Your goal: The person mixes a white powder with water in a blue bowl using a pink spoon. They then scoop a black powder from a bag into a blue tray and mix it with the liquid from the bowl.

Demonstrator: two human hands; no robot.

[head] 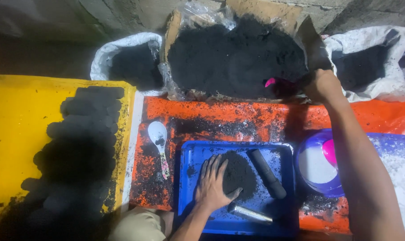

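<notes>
While the left hand [211, 185] lies flat with fingers spread on a small heap of black powder [239, 174] in the blue tray [283, 154] at lower centre, the right hand [321, 85] reaches to the upper right of the frame, into the big pile of black powder [233, 56] in the open box. It seems to be closed around a dark scoop with a pink tip [270, 82], though shadow hides the fingers and I cannot tell the grip for sure.

Judging by the stack of dark finished rolls [84, 129] on the yellow surface [15, 116] at left, a good deal of the work looks done; the powder in the tray is not yet shaped. A black cylinder [267, 173] lies just right of the heap, and a metal tube [250, 213] lies below it, near the left thumb. A white spoon [159, 143] rests on the orange sheet [238, 116] left of the tray. A purple bowl [318, 165] sits under the right forearm.
</notes>
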